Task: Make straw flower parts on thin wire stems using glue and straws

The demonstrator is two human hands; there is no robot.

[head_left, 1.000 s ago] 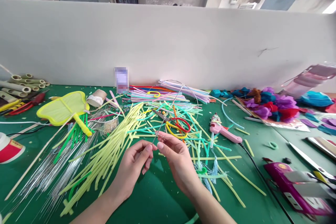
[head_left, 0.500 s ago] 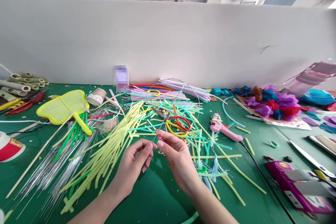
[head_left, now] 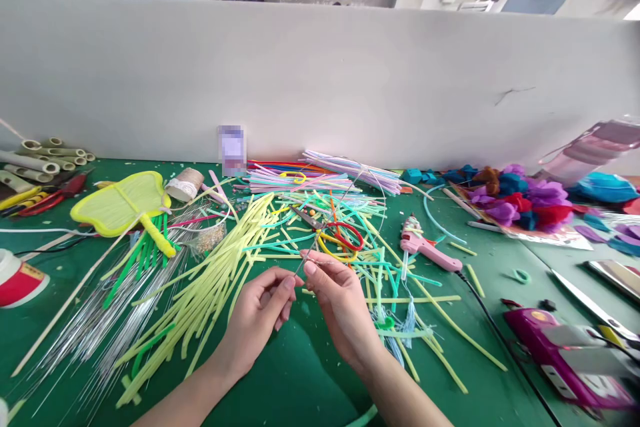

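A thin metal wire (head_left: 308, 255) bent into a large loop runs up and away from my fingers over the table. My left hand (head_left: 261, 320) pinches its near end between thumb and forefinger. Just to the right, my right hand (head_left: 341, 303) is closed on the wire too, thumb over the fingers, where strands cross. Right beyond my fingertips lie scissors with red and yellow handles (head_left: 346, 237), seen behind the wire. Yellow-green fuzzy stems (head_left: 215, 273) spread out to the left of my hands.
A pink glue gun (head_left: 430, 250) lies at right, its cord running toward a purple power strip (head_left: 560, 353). Loose silver wires (head_left: 107, 320) and a yellow-green leaf-shaped fan (head_left: 120, 203) are at left. Coloured petals (head_left: 535, 197) sit far right, before a white partition (head_left: 320, 73).
My right hand has shifted very slightly to the right, and the wire loop has tilted a little with it. My left hand keeps its pinch.
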